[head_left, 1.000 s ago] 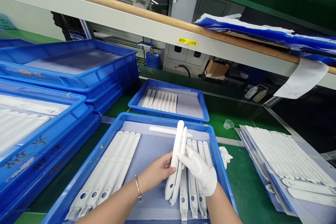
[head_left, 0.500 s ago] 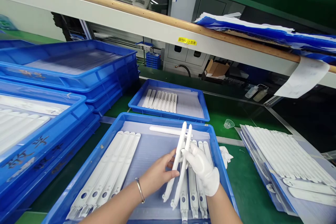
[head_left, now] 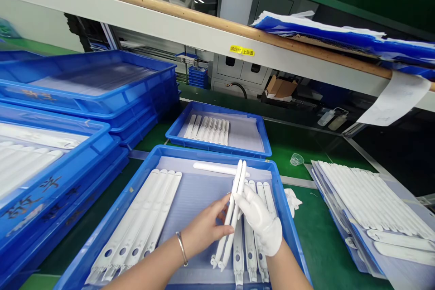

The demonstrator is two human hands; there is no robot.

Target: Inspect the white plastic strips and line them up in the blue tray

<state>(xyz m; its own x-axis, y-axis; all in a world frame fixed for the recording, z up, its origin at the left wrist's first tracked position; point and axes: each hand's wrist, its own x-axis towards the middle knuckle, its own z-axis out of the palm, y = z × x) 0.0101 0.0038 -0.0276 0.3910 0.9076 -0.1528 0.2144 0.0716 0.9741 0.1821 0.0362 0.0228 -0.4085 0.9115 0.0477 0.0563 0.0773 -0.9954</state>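
My left hand (head_left: 209,224), bare with a silver bangle (head_left: 181,248) at the wrist, grips a long white plastic strip (head_left: 231,206) from its left side. In a white glove, my right hand (head_left: 260,222) pinches a second white strip (head_left: 238,212). Both strips are held on edge, side by side and almost parallel, above the near blue tray (head_left: 163,148). Inside that tray, flat white strips with round holes (head_left: 146,217) lie in a row at the left. More strips (head_left: 249,253) lie beneath my right hand, partly hidden. One strip (head_left: 214,168) lies crosswise at the back.
A smaller blue tray (head_left: 217,147) with several white pieces stands behind. Stacked blue trays (head_left: 136,113) rise at the left. At the right, white strips (head_left: 367,195) lie on layered sheets. A clear cup (head_left: 297,159) and crumpled tissue (head_left: 292,201) sit nearby. A shelf (head_left: 190,31) crosses above.
The two held strips have come closer together, the gap between them narrowing at the upper and lower ends. My gloved right hand has shifted slightly left.
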